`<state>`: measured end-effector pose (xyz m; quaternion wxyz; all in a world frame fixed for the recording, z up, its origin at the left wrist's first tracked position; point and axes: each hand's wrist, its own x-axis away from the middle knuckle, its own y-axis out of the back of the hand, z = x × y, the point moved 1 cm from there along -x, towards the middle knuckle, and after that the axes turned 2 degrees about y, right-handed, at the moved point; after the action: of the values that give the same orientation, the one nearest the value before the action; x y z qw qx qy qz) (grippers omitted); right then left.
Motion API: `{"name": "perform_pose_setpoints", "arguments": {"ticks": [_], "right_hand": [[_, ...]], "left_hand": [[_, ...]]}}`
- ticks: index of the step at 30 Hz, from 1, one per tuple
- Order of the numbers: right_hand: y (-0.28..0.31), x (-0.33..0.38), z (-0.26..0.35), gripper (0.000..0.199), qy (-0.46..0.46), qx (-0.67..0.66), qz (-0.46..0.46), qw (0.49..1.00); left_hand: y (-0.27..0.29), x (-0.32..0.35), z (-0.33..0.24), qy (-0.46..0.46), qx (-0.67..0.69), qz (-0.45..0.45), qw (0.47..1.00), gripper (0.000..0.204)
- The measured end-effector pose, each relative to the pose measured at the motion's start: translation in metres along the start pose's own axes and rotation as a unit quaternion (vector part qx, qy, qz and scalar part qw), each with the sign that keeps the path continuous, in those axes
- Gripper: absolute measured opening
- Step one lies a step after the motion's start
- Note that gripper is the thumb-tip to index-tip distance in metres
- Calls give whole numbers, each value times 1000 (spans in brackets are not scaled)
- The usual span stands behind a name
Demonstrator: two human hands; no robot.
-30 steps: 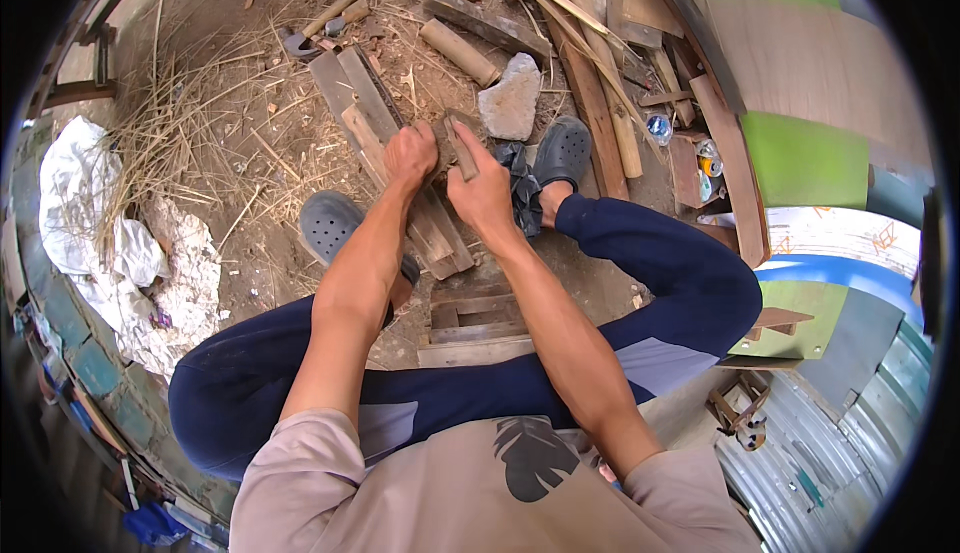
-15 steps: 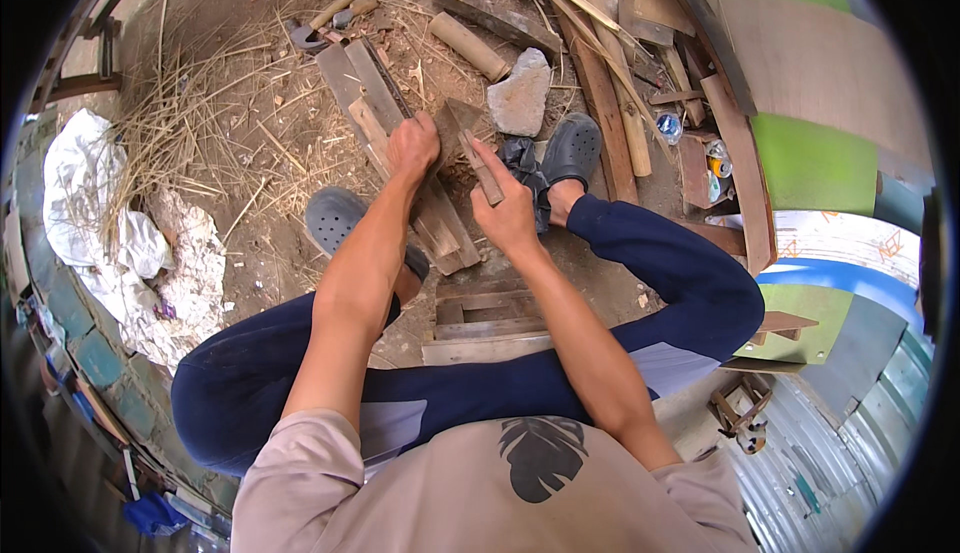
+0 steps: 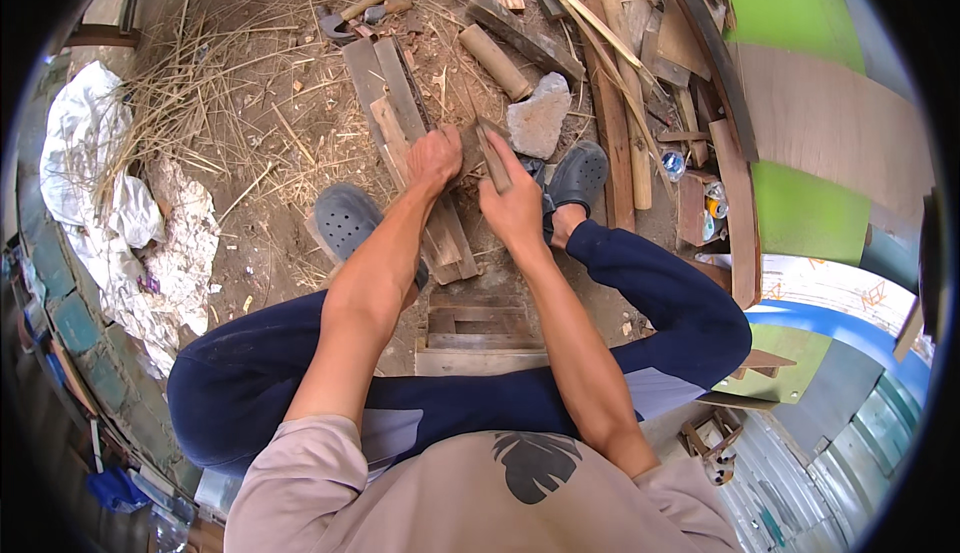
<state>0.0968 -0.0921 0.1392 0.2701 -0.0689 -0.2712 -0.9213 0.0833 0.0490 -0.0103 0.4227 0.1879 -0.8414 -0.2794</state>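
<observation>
My left hand is closed in a fist over the right edge of some wooden boards on the ground. Whatever its fingers grip is hidden. A shorter, paler wood piece lies on top of the boards, beside that hand. Just to the right, my right hand is wrapped round the wooden handle of a knife. Its blade points away from me and shows only as a thin, faint line. A grey stone lies beyond my right hand.
Grey clogs are on my feet, either side of the boards. A wooden frame sits between my legs. Bamboo pieces and long planks lie ahead and right. Straw and a white sack lie left.
The view has shifted slightly, so the ground things appear a little lower and further right. The knife has turned from showing its broad blade to nearly edge-on. Both hands keep their grip.
</observation>
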Motion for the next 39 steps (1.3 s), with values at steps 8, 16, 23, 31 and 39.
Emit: {"name": "perform_pose_setpoints", "arguments": {"ticks": [8,16,23,31,39], "right_hand": [[61,156,37,67,8,40,2,999],[44,101,37,66,29,14,8,999],[27,79,-1,66,64,10,-16,998],[59,143,33,69,54,2,-7,999],[-10,-2,-18,64,-40,-13,-6,999]], "left_hand": [[-2,3,-3,15,17,-27,999,63],[6,-4,5,15,16,-51,998,61],[0,-2,3,-40,-1,-32,999,60],[6,-3,-2,-9,0,-46,999,62],[-5,-8,-4,-53,3,-38,998,62]]}}
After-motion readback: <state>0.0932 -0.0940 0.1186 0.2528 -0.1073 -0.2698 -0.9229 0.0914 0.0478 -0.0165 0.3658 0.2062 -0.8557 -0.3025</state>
